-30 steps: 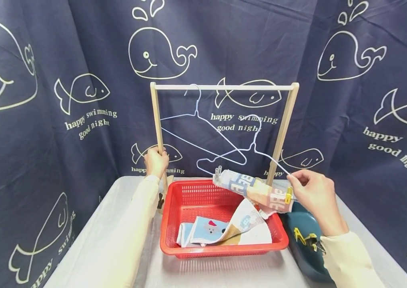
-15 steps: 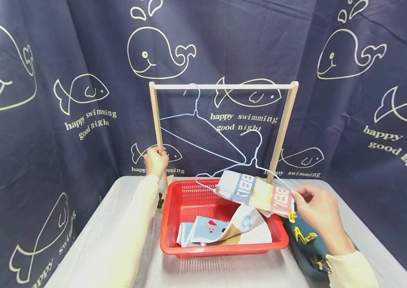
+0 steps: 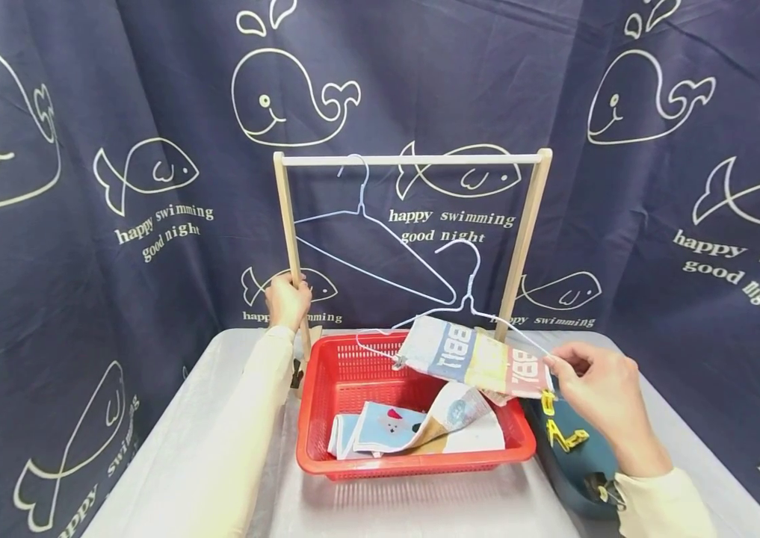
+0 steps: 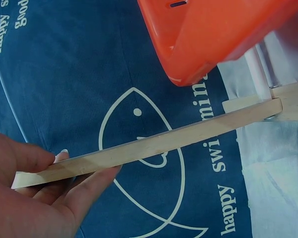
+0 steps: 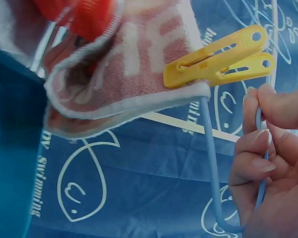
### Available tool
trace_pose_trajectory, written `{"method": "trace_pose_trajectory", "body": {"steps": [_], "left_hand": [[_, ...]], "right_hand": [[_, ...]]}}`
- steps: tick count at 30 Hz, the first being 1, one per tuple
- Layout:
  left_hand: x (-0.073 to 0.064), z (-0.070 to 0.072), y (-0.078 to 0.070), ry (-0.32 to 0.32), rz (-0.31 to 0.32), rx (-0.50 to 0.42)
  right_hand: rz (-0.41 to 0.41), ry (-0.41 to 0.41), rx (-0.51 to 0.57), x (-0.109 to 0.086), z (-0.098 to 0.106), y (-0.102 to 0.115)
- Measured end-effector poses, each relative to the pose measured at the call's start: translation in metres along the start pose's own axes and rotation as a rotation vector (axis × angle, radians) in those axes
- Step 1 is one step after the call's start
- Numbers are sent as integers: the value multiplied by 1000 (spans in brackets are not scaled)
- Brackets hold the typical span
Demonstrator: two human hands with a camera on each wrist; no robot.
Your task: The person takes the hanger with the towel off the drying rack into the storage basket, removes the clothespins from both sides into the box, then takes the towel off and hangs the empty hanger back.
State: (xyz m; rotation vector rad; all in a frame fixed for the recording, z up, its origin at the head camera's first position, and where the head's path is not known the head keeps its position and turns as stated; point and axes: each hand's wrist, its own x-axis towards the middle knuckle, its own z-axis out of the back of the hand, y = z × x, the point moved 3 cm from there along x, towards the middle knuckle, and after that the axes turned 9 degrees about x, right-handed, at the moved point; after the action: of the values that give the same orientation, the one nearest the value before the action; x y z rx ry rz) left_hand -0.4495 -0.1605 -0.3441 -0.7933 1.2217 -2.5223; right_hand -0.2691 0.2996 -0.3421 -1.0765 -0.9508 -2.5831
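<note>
My left hand [image 3: 288, 301] grips the left post [image 4: 144, 147] of a wooden drying rack, thumb on one side and fingers on the other. My right hand [image 3: 598, 396] pinches the right arm of a pale blue wire hanger [image 3: 468, 302], below the rack's bar. A striped towel [image 3: 467, 357] with large letters is folded over this hanger's lower wire. One yellow clothespin [image 5: 218, 58] bites the towel's edge close to my right fingers. At the towel's other end sits a small greyish clip [image 3: 398, 362]. A second hanger [image 3: 362, 212] hangs from the bar [image 3: 413, 160], at its left.
Beneath the towel stands a red plastic basket [image 3: 413, 467] holding folded cloths [image 3: 389, 428], one light blue. To its right, a dark teal tub [image 3: 571, 478] contains another yellow clothespin [image 3: 564, 436] and dark clips [image 3: 598, 487]. A dark whale-print curtain [image 3: 447, 82] surrounds the table [image 3: 181, 441].
My right hand has come down a little, lowering the hanger and its towel away from the bar. The left hand keeps its grip on the post.
</note>
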Motion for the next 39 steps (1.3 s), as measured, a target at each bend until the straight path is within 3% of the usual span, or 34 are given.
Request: {"method": "trace_pose_trajectory", "body": {"steps": [24,32,39], "left_hand": [[2,-1,2,5,-10,6],[2,-1,1,18,-17,22],[-1,3,0,9,-77,21]], "right_hand": [[166,-122,95,55,20,58],[148,-135,126,68,21,75],[137,-97,131,77,13,84]]}}
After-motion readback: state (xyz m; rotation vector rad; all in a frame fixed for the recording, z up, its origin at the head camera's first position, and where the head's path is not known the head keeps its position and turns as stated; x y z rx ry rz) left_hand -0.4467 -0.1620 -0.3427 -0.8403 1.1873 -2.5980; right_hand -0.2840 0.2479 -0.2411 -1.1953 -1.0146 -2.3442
